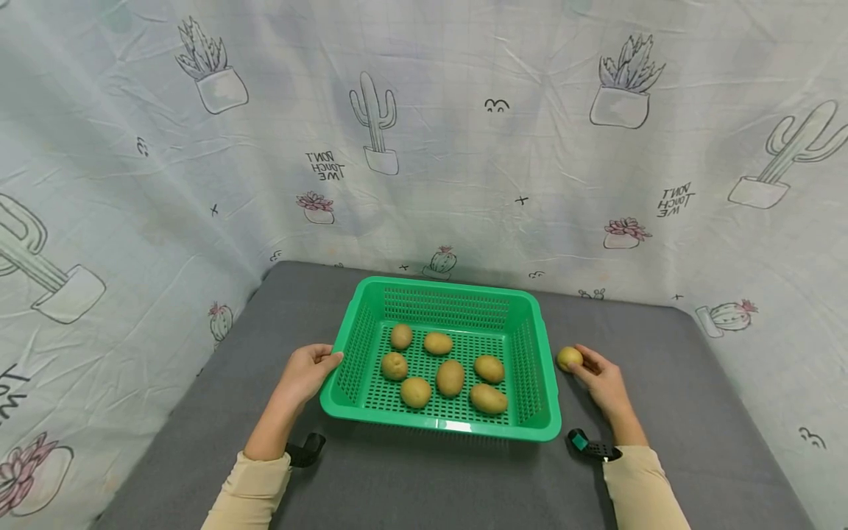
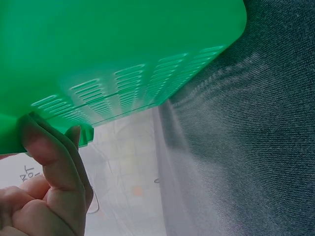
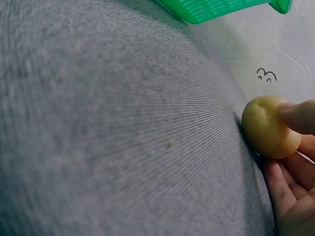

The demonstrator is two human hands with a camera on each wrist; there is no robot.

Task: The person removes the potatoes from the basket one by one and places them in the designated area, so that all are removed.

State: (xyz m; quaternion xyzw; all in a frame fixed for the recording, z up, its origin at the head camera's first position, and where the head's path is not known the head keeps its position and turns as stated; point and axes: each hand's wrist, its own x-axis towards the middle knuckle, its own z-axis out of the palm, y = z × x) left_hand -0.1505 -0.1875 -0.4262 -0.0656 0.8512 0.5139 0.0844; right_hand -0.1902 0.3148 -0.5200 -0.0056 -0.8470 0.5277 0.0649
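A green plastic basket (image 1: pixel 440 421) with slotted walls stands in the middle, several potatoes (image 1: pixel 450 378) spread over its floor. My left hand (image 1: pixel 310 374) grips the basket's left rim, thumb on top. In the left wrist view its fingers (image 2: pixel 64 167) curl up under the rim, beside the slotted outer wall. To the right of the basket, my right hand (image 1: pixel 604 383) holds a single round potato (image 1: pixel 569 359) between thumb and fingers. The right wrist view shows the thumb on this potato (image 3: pixel 268 127) and the fingers beneath it, low by the grey cloth.
A dark grey cloth (image 1: pixel 676 397) covers the table under everything. Behind and at both sides hangs a pale curtain (image 1: pixel 450 147) printed with cacti and potted plants. A black strap mount sits on each wrist, the right one (image 1: pixel 592 446) with a green piece.
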